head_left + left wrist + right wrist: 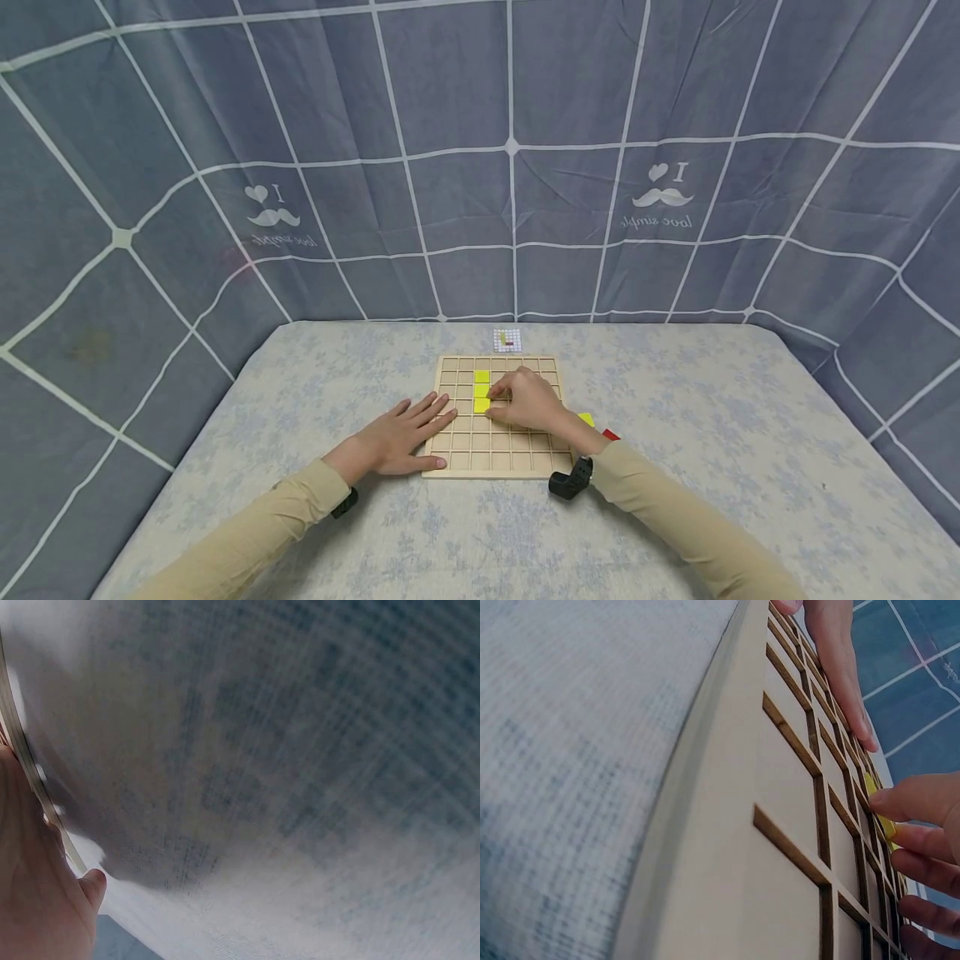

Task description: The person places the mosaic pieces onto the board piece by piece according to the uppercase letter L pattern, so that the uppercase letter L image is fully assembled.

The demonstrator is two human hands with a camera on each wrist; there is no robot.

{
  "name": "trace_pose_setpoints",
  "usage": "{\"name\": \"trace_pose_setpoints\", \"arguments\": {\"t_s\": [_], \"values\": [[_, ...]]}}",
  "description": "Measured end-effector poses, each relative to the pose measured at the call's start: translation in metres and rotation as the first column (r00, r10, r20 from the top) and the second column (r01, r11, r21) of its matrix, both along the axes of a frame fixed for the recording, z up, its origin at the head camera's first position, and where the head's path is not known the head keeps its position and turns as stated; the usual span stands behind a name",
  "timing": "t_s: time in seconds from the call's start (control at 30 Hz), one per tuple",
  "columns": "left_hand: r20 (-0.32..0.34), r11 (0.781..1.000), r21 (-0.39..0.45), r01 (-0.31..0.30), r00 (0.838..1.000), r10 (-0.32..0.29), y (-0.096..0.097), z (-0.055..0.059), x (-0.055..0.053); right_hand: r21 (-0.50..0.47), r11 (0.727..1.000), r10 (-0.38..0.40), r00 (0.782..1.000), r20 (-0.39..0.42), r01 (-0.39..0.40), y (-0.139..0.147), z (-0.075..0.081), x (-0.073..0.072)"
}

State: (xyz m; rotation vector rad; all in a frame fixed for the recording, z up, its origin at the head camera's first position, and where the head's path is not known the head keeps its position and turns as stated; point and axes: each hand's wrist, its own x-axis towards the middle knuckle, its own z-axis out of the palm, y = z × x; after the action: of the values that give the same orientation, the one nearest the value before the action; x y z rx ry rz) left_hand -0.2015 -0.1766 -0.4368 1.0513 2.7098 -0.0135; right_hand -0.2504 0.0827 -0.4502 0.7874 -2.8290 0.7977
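A wooden grid board (pixel 457 461) lies on the table, with yellow square tiles (pixel 482 377) in one column left of its middle. My right hand (pixel 531 400) reaches over the board from the right, its thumb and index finger pinching the lowest yellow tile (pixel 480 406). In the right wrist view that yellow tile (pixel 889 826) shows between thumb and fingers, close to the grid. Spread out and straight-fingered, my left hand (pixel 401 437) rests on the board's left edge. The left wrist view catches only part of that hand (pixel 37 877) beside the board's rim.
Behind the board lies a small printed grid card (pixel 507 340) with coloured squares. Another yellow piece (pixel 586 419) and a red piece (pixel 611 435) are by the board's right side, partly covered by my right forearm. A grey-blue checked curtain (pixel 457 200) surrounds the cloth-covered table (pixel 690 400).
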Motion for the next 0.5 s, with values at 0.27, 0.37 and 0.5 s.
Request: {"name": "trace_pose_setpoints", "arguments": {"t_s": [0.27,0.37,0.5], "values": [[0.002,1.0,-0.007,-0.004,1.0,0.004,0.0,-0.0013,-0.0009,-0.003,1.0,-0.01,1.0,0.003,0.01,-0.0007,-0.0015,0.0],[-0.001,1.0,-0.01,-0.004,1.0,0.004,0.0001,-0.0016,-0.001,-0.01,1.0,-0.006,1.0,0.004,0.006,-0.0005,-0.0019,0.0001],[-0.008,1.0,-0.014,-0.002,1.0,0.002,-0.0003,-0.0025,-0.0009,-0.02,1.0,0.005,1.0,0.001,-0.005,0.0,-0.0019,0.001]]}}
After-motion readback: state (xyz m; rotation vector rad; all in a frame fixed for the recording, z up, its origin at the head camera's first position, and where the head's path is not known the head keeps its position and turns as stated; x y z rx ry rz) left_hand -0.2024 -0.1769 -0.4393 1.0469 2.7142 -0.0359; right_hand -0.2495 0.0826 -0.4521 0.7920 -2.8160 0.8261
